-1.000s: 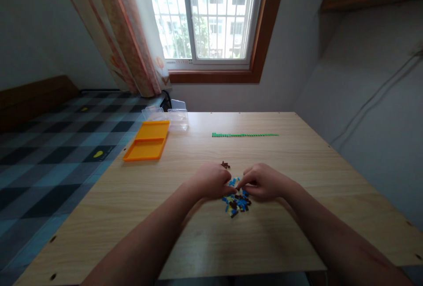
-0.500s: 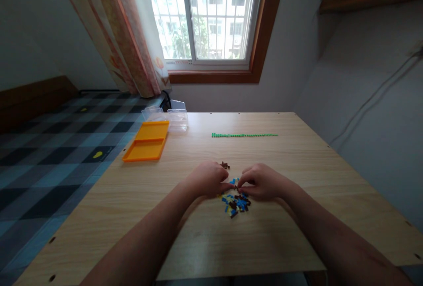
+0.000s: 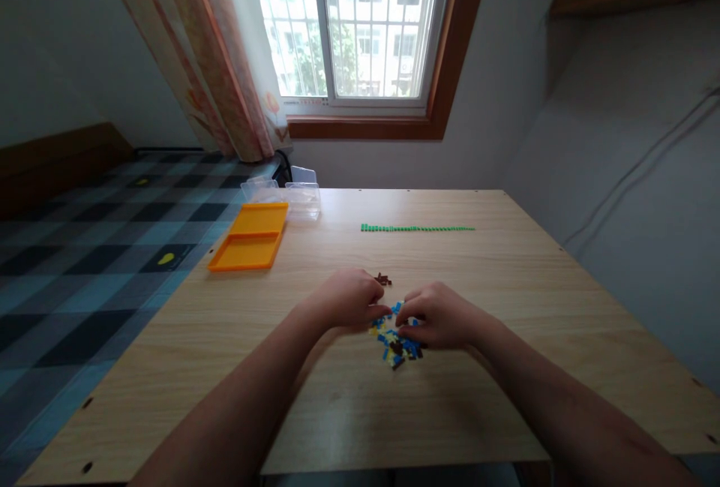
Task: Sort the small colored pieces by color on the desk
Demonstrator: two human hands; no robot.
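Observation:
A loose pile of small blue, yellow and dark brown pieces (image 3: pixel 396 348) lies on the wooden table. My left hand (image 3: pixel 355 299) is at the pile's upper left, its fingers bent together; whatever they hold is too small to make out. Over the pile's right side, my right hand (image 3: pixel 436 314) has thumb and forefinger curved and slightly apart, and covers some pieces. Just beyond my left hand sits a little heap of brown pieces (image 3: pixel 383 279). Farther back, a long row of small green pieces (image 3: pixel 416 229) runs from left to right.
An orange two-part tray (image 3: pixel 247 237) rests at the table's left edge, with clear plastic containers (image 3: pixel 302 202) behind it. The wooden table (image 3: pixel 506 277) reaches toward the wall under the window. A bed with a checked cover (image 3: pixel 101 247) stands to the left.
My right hand has moved a little left and down over the pile. My left hand has drawn slightly left, so the fingertips of both hands are farther apart.

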